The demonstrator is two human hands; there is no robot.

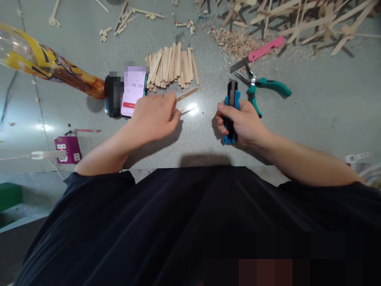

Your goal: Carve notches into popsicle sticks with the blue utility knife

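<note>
My left hand (156, 115) is closed in a pinch on a thin wooden craft stick (187, 94) that points up and to the right over the grey table (327, 107). My right hand (239, 121) is wrapped round a blue and black utility knife (231, 99), held upright a short way right of the stick. A small sliver lies on the table between the two hands. Just beyond my left hand sits a pile of several wooden sticks (172, 67).
A phone (134, 90) showing a timer lies left of the pile, beside a yellow bottle (50, 63) on its side. Green-handled pliers (266, 85), a pink-handled blade (258, 52), shavings (235, 41) and scattered sticks (303, 20) lie at the back right. A purple power strip (67, 147) is at left.
</note>
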